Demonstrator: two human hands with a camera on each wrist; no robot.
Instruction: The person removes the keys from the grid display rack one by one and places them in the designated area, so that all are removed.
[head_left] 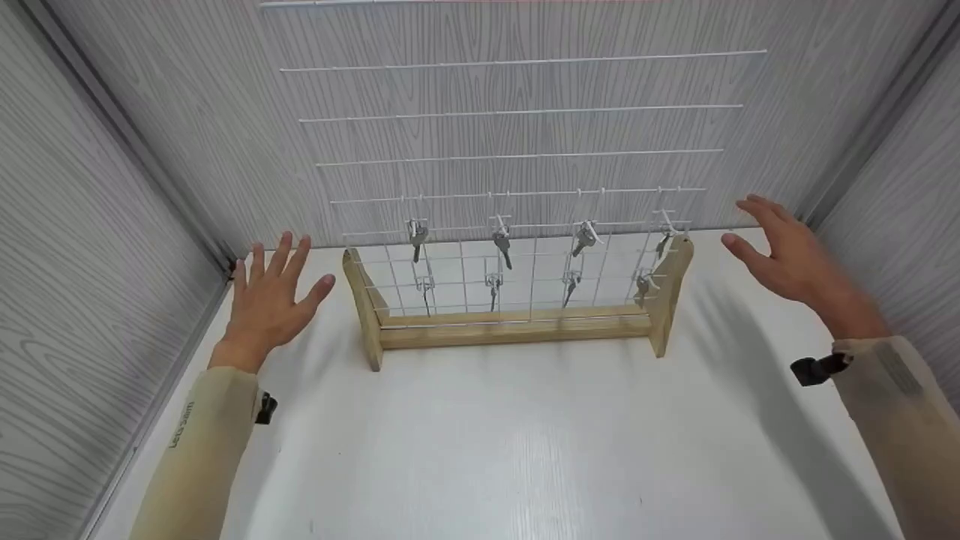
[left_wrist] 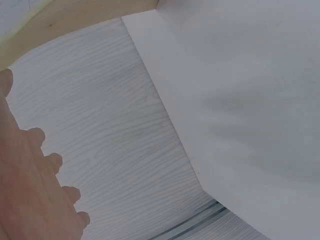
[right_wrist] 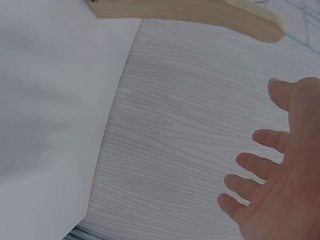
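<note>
A white wire grid rack on a wooden stand [head_left: 517, 331] stands on the white table. Keys hang from its hooks in two rows, among them an upper-row key [head_left: 502, 244] and a lower-row key [head_left: 573, 288]. To the left of the stand, my left hand [head_left: 268, 304] is held with fingers spread, touching nothing. On the other side, my right hand [head_left: 799, 262] is raised beside the stand's right end, fingers extended and empty. The left wrist view has the left hand [left_wrist: 37, 180] near a wooden side piece [left_wrist: 75, 20]; the right wrist view has the right hand [right_wrist: 280, 175] below the other side piece [right_wrist: 190, 11].
Wood-grain panels rise at the back [head_left: 225, 112], left [head_left: 67, 285] and right [head_left: 915, 225], with grey strips at their corners. The white tabletop [head_left: 480, 435] extends in front of the stand. Each wrist carries a small black device.
</note>
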